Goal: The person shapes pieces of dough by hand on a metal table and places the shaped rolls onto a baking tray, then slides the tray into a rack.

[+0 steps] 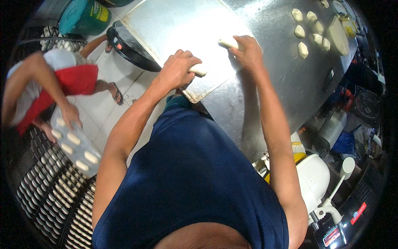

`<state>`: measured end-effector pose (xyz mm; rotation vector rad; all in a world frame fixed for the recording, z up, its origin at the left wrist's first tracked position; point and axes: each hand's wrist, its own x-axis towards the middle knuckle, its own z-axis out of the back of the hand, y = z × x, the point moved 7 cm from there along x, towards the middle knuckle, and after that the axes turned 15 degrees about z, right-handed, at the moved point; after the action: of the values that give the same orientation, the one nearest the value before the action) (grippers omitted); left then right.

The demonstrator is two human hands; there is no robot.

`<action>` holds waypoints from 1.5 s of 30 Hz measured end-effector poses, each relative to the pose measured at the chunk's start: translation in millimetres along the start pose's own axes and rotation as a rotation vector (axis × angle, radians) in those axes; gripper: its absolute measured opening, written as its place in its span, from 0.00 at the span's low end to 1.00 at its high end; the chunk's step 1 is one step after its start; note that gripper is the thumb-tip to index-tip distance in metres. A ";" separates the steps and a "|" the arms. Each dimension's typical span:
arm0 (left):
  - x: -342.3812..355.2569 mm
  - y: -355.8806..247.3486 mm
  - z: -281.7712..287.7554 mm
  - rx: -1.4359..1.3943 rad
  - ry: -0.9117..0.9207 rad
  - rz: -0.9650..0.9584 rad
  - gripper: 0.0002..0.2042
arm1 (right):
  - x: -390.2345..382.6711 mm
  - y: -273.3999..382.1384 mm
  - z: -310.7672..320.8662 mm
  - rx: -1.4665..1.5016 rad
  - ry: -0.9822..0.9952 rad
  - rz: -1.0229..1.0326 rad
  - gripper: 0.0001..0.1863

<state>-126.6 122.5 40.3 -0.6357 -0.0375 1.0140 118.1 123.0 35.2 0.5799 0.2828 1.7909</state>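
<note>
My left hand is closed round a pale, smooth dough roll on the near-left part of a light metal tray, close to its front corner. My right hand holds another dough roll near the tray's right side, its fingers curled over one end. Both rolls show partly beyond my fingers. The tray lies on a steel worktable. To the right of the tray, several small lumps of dough are spread on the steel.
Left, another person in red and white holds a tray of dough pieces, above racks of rolls. A black round object sits beside my tray, a green bucket behind. At right are a flat dough piece and a white machine.
</note>
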 end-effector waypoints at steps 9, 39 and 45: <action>-4.6 -2.8 -3.3 -0.101 0.006 -0.064 0.21 | 4.1 -2.2 -5.3 0.078 -0.016 -0.056 0.27; 448.5 -324.8 -120.1 0.076 -0.161 -0.391 0.10 | -165.1 -132.0 126.5 0.011 -0.202 -0.551 0.21; 276.9 -357.5 -119.5 -0.005 0.275 -0.728 0.23 | -232.1 -114.3 161.8 0.031 -0.474 -0.712 0.25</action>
<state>339.7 156.1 54.1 -0.6880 -0.0267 0.2216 344.4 -79.9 62.5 0.7867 0.1577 0.9336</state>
